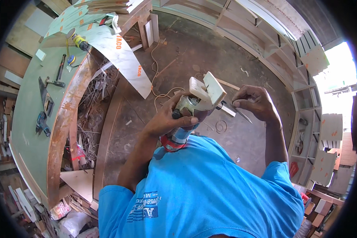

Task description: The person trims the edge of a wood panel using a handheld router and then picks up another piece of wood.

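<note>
Floor (178, 51): dark and scuffed, with a pale cable (154, 65) snaking across it.
Shelving (230, 20): pale open compartments curving along the far and right sides.
Table (31, 107): green-topped, at the left; a hammer (56, 83) and a blue drill (43, 123) lie on it.
Marbled sheet (127, 63): white with orange print, its pointed end jutting past the table's edge.
Power tool (181, 135): in front of the chest, pale end away from the body; its red end is touching the blue shirt (210, 186) or nearly so.
Left hand (166, 120): wrapped round the tool's body, thumb across the near side.
Right hand (258, 104): raised beside the tool, fingers curled toward the thumb; whether it grips anything, I cannot tell.
Pale plates (215, 90): two, set at an angle to each other at the tool's far end.
Thin grey rod (244, 115): just below the right thumb; held or not is unclear.
Handling step: probably steadying the tool for attention around its plates.
Next reach: likely calls for a firm left grip and careful right fingertips near that end.
</note>
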Tool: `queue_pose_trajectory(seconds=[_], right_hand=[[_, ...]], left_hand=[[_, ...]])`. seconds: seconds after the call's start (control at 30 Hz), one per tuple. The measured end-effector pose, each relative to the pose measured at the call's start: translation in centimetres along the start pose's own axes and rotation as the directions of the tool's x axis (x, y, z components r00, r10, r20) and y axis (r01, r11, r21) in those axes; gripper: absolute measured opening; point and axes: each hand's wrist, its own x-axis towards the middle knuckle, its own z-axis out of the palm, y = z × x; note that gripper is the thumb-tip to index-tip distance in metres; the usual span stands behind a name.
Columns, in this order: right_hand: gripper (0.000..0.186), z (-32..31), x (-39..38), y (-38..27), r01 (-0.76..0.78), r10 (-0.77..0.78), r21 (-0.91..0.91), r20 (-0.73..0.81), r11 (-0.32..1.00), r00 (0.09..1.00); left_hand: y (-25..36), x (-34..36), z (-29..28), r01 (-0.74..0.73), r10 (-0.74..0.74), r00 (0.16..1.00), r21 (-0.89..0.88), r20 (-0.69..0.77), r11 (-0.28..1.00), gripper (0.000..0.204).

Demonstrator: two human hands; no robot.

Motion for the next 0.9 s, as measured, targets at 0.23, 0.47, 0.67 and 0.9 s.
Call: queue_pose_trajectory(seconds=[0.23,0.47,0.67,0.9], right_hand=[[0.026,-1.2,0.6,-0.9,0.181,-0.174,-0.036,0.150,0.983,0.973],[0.029,-1.4,1.0,-1.0,0.143,-0.132,-0.049,0.183,0.988,0.974],[0.027,-1.2,1.5,-0.9,0.129,-0.118,-0.062,0.165,0.990,0.979],[0.025,-0.5,1.3,-1.5,0.081,-0.070,-0.102,0.104,0.992,0.992]], left_hand=[[-0.5,-0.3,-0.7,0.035,-0.034,0.999,-0.087,0.008,0.996,0.084],[-0.3,-0.5,-0.6,-0.001,0.001,1.000,-0.065,-0.007,0.998,0.087],[0.0,-0.6,-0.8,0.024,-0.026,1.000,-0.092,-0.017,0.995,0.088],[-0.3,-0.8,-0.8,-0.001,-0.001,1.000,-0.076,-0.027,0.997,0.087]])
